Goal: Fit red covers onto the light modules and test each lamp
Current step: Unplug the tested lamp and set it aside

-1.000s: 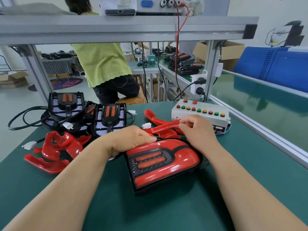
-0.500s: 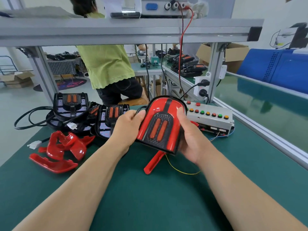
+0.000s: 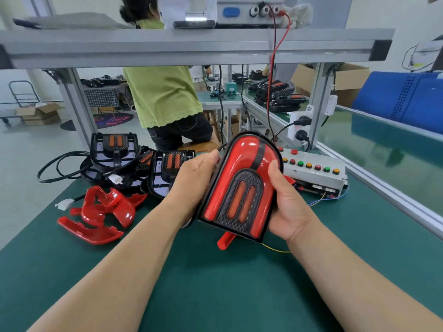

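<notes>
Both my hands clamp the covered lamp (image 3: pixel 242 188) between them, upright: left hand (image 3: pixel 194 180) curled round its left edge, right hand (image 3: pixel 286 202) gripping the right (red cover on).

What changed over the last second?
The covered lamp, flat on the green table a second ago, has been lifted and tipped upright; the left hand and right hand now hold its two sides. The right hand let go of a loose red strip, now lying beneath it. Spare red covers, bare modules and button box stayed put.
</notes>
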The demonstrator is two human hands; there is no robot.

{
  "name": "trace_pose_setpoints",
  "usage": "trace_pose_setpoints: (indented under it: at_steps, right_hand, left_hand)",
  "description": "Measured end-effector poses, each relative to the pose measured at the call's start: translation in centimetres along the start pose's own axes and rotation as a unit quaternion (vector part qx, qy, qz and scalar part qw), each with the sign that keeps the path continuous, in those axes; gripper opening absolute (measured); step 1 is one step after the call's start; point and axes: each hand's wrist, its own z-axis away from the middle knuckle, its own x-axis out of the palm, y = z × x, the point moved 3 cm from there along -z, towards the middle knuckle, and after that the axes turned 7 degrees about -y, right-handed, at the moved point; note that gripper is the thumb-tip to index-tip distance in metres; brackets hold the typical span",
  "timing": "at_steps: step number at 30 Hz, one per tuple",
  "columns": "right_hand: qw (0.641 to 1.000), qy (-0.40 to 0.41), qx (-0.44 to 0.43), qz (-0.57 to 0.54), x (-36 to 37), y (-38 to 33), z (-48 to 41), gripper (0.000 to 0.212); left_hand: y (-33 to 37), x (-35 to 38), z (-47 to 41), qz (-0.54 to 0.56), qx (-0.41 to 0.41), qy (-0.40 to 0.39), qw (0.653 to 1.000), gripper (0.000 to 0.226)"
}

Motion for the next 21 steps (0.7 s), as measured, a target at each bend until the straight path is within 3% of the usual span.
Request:
trace_pose_setpoints:
  at_steps: [3, 6, 9, 13, 17, 21]
  right_hand:
    - [0.998, -0.038, -0.044, -0.028, 0.2, -0.6, 0.1, 0.076]
    - [0.997, -0.05, -0.051, -0.035, 0.2, -0.8, 0.3, 0.077]
    - [0.996, -0.019, -0.076, -0.049, -0.2, -1.4, 0.4, 0.077]
    - [0.976, 0.064, -0.18, -0.103, -1.9, -3.7, 0.7, 0.06]
    - [0.961, 0.098, -0.23, -0.116, -4.0, -6.0, 1.4, 0.058]
    - [0.957, 0.117, -0.235, -0.125, -5.2, -6.6, 1.7, 0.065]
  left_hand:
    - [-0.2, 0.5, 0.2, -0.034, -0.029, -0.065, 0.997, 0.035]
    - [-0.5, 1.6, 0.7, -0.03, -0.066, -0.137, 0.988, 0.055]
    - [-0.1, 1.9, 1.0, -0.128, -0.025, -0.168, 0.977, 0.051]
    - [-0.4, 0.5, 0.3, -0.25, -0.014, -0.141, 0.958, 0.011]
    - [-0.7, -2.6, -0.7, -0.367, -0.039, -0.102, 0.924, 0.015]
    - [-1.4, -5.2, -1.0, -0.379, -0.063, -0.062, 0.921, 0.029]
